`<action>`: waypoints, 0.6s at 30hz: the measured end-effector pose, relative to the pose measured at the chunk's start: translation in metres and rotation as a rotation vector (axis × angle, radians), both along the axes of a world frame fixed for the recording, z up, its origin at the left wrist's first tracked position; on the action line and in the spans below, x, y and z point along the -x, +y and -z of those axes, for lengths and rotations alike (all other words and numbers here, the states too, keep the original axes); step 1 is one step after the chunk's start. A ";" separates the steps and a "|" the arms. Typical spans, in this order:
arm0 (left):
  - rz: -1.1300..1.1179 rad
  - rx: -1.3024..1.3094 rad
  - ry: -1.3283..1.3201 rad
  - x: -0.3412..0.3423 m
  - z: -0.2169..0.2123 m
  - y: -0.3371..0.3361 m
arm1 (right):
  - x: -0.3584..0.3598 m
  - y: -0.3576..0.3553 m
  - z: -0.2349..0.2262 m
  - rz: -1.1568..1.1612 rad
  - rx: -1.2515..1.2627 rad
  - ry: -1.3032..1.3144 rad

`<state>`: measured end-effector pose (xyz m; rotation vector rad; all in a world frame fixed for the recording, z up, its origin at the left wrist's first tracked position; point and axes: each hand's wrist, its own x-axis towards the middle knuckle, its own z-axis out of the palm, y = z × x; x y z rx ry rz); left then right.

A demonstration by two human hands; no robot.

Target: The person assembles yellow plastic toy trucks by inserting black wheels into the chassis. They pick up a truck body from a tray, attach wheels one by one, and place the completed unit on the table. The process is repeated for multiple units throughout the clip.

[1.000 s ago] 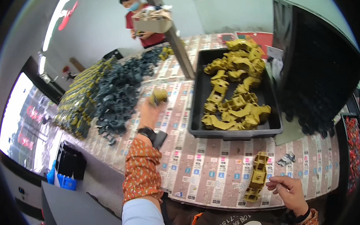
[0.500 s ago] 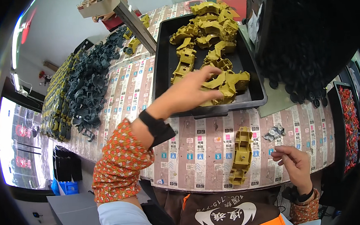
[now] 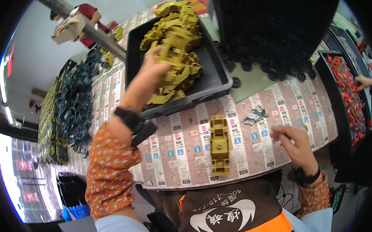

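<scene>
My left arm stretches forward over the black tray (image 3: 217,69), and my left hand (image 3: 151,71) has thumb and fingers closed around a blurred olive-yellow plastic shell (image 3: 171,54) above the pile. My right hand (image 3: 296,147) hovers near the table's front edge, fingers loosely curled, gripping nothing. Between my forearms, an olive-yellow chassis (image 3: 219,142) lies on the patterned tabletop (image 3: 188,162).

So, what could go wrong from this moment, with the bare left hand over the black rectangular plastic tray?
The mustard-yellow plastic parts heaped in the tray overlap, so moving one with the left hand might drag or topple its neighbours.

The long mustard-yellow plastic frame lies close to the near edge of the pink-and-white striped table; an accidental bump could knock it off.
</scene>
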<state>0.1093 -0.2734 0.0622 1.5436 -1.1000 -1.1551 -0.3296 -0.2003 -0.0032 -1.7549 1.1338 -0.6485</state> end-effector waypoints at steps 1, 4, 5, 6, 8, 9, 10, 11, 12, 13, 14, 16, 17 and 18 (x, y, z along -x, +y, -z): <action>0.139 0.109 0.232 -0.022 -0.010 0.010 | 0.001 -0.014 0.004 -0.032 0.114 0.040; 0.101 0.157 0.614 -0.037 -0.022 0.055 | -0.005 -0.069 0.017 0.022 0.282 0.127; 0.142 0.162 0.668 -0.034 -0.028 0.069 | -0.010 -0.090 0.019 0.028 0.376 0.210; 0.118 0.195 0.735 -0.031 -0.027 0.087 | -0.018 -0.113 0.030 0.043 0.458 0.202; 0.093 0.243 0.755 -0.020 -0.022 0.119 | -0.038 -0.160 0.050 0.041 0.557 0.234; 0.075 0.266 0.758 -0.010 -0.020 0.134 | -0.049 -0.179 0.055 0.025 0.573 0.276; 0.045 0.246 0.762 0.002 -0.023 0.151 | -0.063 -0.190 0.053 0.033 0.554 0.339; 0.019 0.225 0.770 0.012 -0.023 0.165 | -0.076 -0.198 0.051 0.044 0.535 0.405; 0.019 0.244 0.787 0.013 -0.016 0.181 | -0.091 -0.203 0.050 0.043 0.516 0.463; -0.034 0.226 0.774 0.020 -0.013 0.193 | -0.099 -0.206 0.052 0.029 0.587 0.488; -0.075 0.215 0.726 0.027 -0.010 0.199 | -0.105 -0.208 0.058 0.018 0.654 0.518; -0.163 0.162 0.678 0.049 -0.013 0.204 | -0.110 -0.213 0.071 0.044 0.779 0.556; -0.149 0.171 0.752 0.045 -0.004 0.214 | -0.115 -0.216 0.078 0.028 0.804 0.555; -0.196 0.127 0.747 0.037 0.010 0.225 | -0.118 -0.220 0.082 0.020 0.831 0.565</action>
